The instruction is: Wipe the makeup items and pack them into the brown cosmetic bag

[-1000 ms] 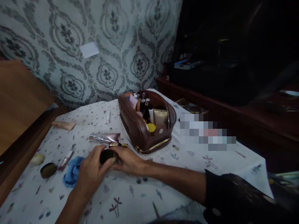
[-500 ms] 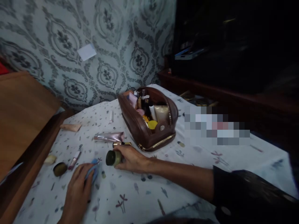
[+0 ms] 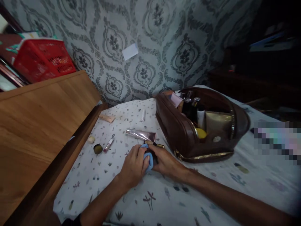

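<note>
My left hand (image 3: 134, 164) grips a blue cloth (image 3: 148, 158) and presses it against a small dark jar that my right hand (image 3: 166, 161) holds on the patterned sheet (image 3: 164, 201). The jar is almost fully hidden between cloth and fingers. Just behind my hands lie a gold-and-black tube (image 3: 155, 144) and a shiny pink tube (image 3: 141, 135). An open brown cosmetic bag (image 3: 181, 131) full of bottles and tubes stands to the right of them.
A round dark lid (image 3: 97, 148), a pink lip gloss (image 3: 108, 144), a pale lump (image 3: 91, 139), a beige tube (image 3: 107, 118) and a small white stick (image 3: 142, 115) lie on the sheet. A wooden board (image 3: 35, 125) borders the left. A red basket (image 3: 44, 59) sits behind it.
My left hand picked up the blue cloth from the sheet and brought it onto the jar in my right hand. The camera swung left and closer.
</note>
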`<state>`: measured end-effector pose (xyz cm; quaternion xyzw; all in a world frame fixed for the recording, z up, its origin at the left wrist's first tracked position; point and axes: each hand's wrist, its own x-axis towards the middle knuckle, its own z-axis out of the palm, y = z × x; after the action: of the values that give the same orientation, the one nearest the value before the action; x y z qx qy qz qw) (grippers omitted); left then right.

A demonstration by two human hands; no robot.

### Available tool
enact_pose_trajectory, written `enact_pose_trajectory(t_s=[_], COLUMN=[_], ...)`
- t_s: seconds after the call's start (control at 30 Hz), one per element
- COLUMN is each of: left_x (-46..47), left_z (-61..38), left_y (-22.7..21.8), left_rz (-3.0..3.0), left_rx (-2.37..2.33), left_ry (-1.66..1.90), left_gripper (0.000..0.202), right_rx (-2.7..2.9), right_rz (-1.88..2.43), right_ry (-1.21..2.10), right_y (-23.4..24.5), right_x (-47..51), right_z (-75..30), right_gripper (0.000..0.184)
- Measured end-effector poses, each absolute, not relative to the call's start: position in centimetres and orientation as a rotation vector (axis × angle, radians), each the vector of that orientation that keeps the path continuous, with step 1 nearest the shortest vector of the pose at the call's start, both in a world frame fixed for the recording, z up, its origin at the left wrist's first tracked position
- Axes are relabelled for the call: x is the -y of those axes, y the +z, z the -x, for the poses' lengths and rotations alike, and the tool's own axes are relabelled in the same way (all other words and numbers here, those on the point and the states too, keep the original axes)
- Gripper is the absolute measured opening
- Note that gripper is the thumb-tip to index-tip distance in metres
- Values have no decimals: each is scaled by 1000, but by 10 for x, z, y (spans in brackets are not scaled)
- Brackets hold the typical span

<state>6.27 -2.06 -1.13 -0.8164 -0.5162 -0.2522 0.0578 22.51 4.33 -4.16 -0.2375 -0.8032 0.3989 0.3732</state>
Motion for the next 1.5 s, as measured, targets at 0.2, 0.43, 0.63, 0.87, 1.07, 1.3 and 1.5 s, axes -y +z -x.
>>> enact_pose_trajectory(t_s=[0.2,0.43,0.63,0.87,1.07,1.3,1.5], left_x=[9,-5,-6,-3,0,5,14], left_z=[-68,-58,-48,-49,-47,-58,-78], left_y=[6,1,-15,-16,-25,-25,-20], left_rz=[2497,2532,2407,2313,2539,2476,2294], left_rx=[1925,2280,2364,2397,1970,1975,2017], left_ry=[-922,-1592,-1744,-1579,-1419,-1277,-1449], left_gripper=[16,23,32,42,49,42,37], right_rx=[2063,2156,2219,2221,1955,2067,2088], right_rz=[605,562,543,657,716,828,840], right_ry=[1041,957,903,938,1078,1003,919], right_y=[-40,-41,-40,-36,-34,-32,-34], right_x=[-40,-35,-33,-35,-36,-33,-33], right_z=[-226,-231,-233,-236,-234,-234,-234], right_gripper=[29,33,47,54,61,57,50])
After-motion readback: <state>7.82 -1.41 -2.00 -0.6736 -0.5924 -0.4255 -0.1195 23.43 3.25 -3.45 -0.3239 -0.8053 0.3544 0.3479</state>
